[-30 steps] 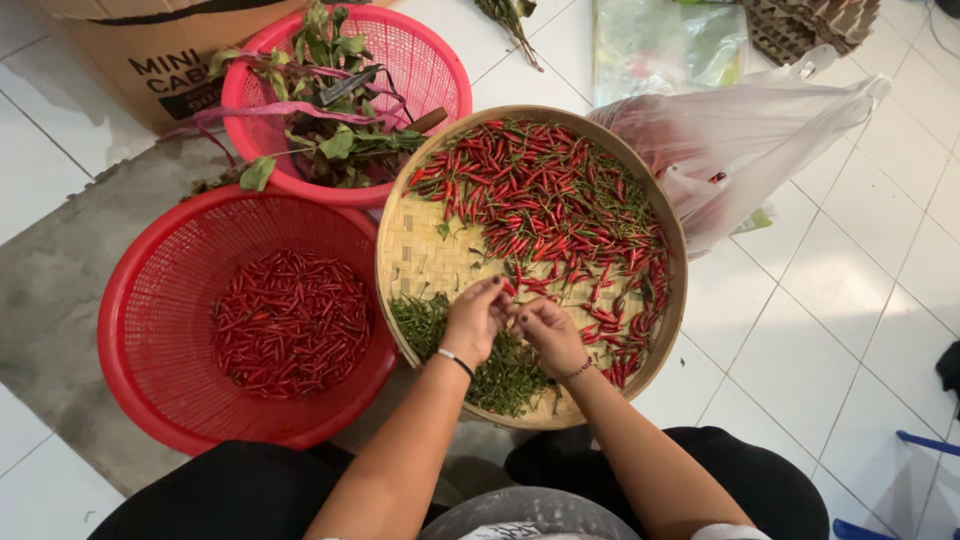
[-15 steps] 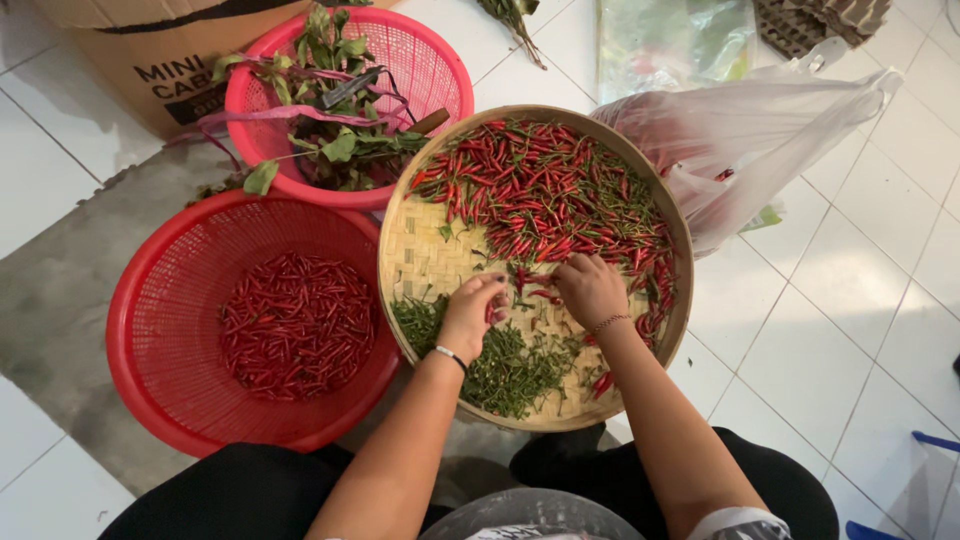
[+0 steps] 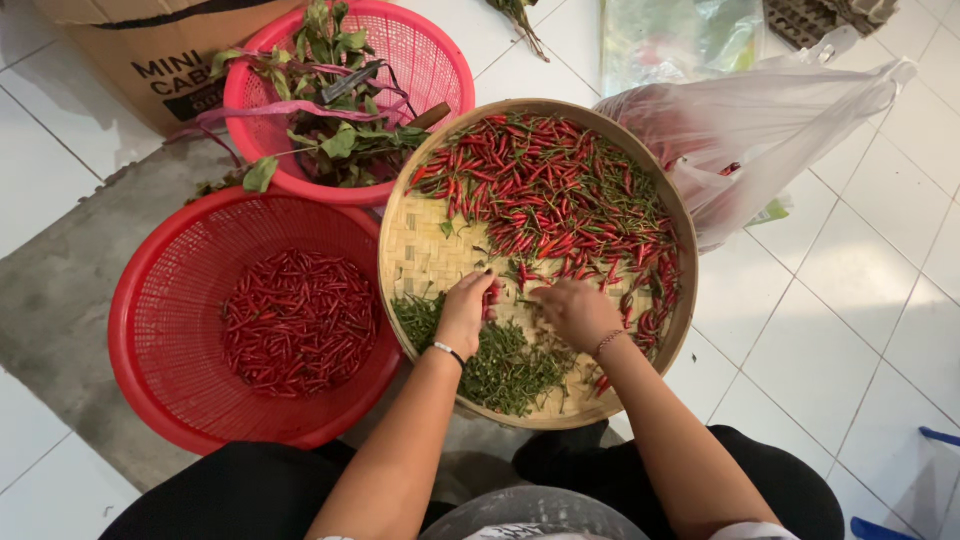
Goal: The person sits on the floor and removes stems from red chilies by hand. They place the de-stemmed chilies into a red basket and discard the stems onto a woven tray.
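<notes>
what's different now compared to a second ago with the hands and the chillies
The right hand went up to the chilli pile, then came back beside the left hand, which now holds red chillies in its fingers. The woven tray, both red baskets and the green stems stayed put.

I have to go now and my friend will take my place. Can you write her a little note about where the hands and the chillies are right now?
Left hand: closed on a few red chillies, over the round woven bamboo tray.
Right hand: palm down on the tray, fingers in the pile of stemmed red chillies.
Done: picked chillies lie in the big red plastic basket; a heap of green stems sits at the tray's near edge.
Left: most of the pile on the tray has stems on.
</notes>
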